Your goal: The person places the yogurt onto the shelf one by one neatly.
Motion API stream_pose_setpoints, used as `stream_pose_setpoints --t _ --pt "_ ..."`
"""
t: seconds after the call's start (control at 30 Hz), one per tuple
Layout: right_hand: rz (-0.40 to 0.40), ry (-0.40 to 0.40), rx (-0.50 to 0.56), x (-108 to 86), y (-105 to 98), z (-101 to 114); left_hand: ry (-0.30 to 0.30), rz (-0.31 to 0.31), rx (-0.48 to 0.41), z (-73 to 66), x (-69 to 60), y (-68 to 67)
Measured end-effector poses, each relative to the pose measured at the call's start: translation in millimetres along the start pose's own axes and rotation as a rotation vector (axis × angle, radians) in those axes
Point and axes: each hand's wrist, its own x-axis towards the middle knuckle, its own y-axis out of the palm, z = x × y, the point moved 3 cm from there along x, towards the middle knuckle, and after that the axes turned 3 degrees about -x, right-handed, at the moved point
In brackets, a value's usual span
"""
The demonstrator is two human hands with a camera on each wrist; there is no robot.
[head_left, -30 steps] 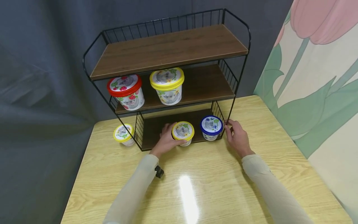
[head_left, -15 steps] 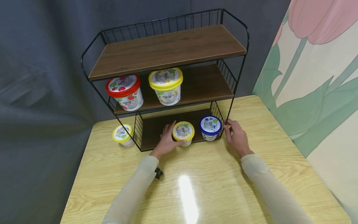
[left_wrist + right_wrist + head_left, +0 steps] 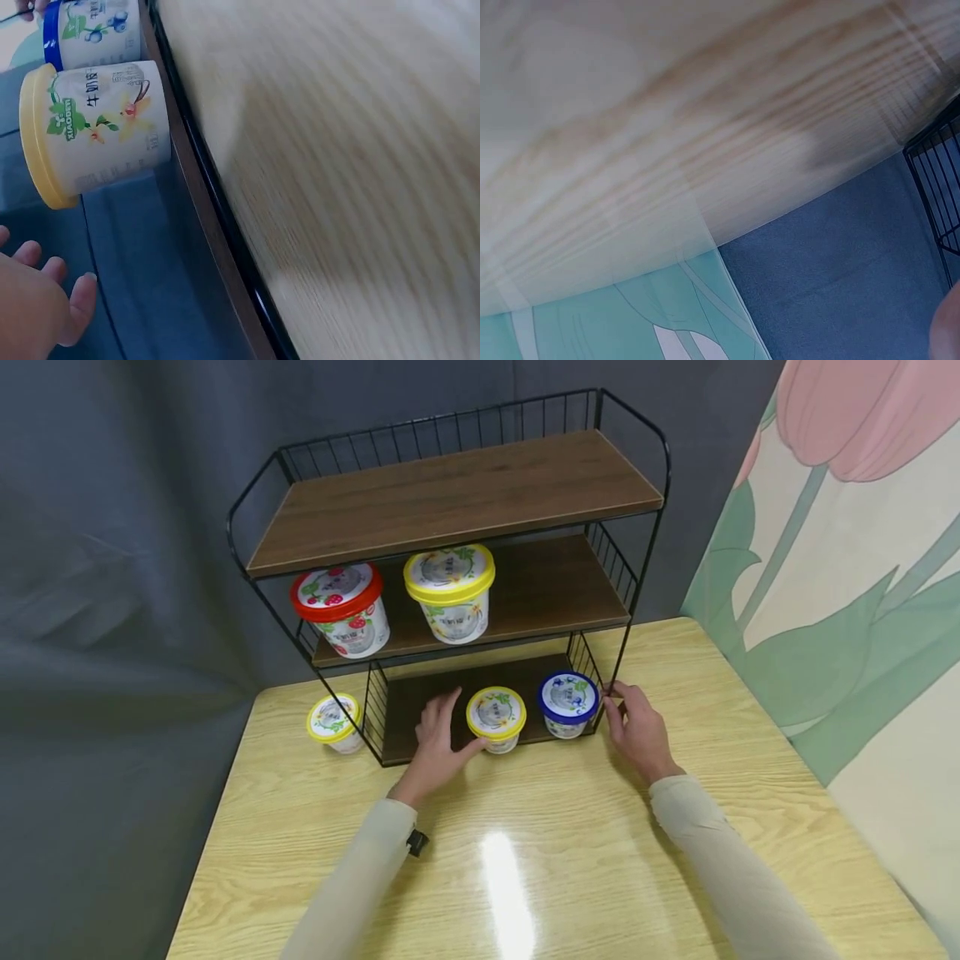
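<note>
On the bottom board of a shelf rack (image 3: 450, 493) stands a small white tub with a yellow lid (image 3: 496, 717), upright. My left hand (image 3: 435, 752) is just left of it, fingers and thumb spread. The left wrist view shows a gap between that hand (image 3: 45, 300) and the tub (image 3: 112, 127), which carries flower prints. To its right is a blue-lidded tub (image 3: 567, 703) with blueberry prints. My right hand (image 3: 641, 733) pinches the rack's front right post beside the blue-lidded tub. Only a sliver of the right hand (image 3: 946, 330) appears in the right wrist view.
Larger tubs, one red-lidded (image 3: 343, 610) and one yellow-lidded (image 3: 452, 592), occupy the middle board. Another small yellow-lidded tub (image 3: 335, 722) stands on the wooden table (image 3: 570, 843), left of the rack. A dark curtain (image 3: 112, 610) hangs behind.
My left hand has let go of the small yellow-lidded tub on the bottom board and moved slightly left, its fingers spreading. The right hand stays at the post.
</note>
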Motion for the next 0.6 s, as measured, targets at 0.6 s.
stream_pose_setpoints --t 0.6 --pt "-0.001 0.026 0.007 0.7 -1.5 1.4 0.577 -0.246 0.882 20.1 -73.2 20.6"
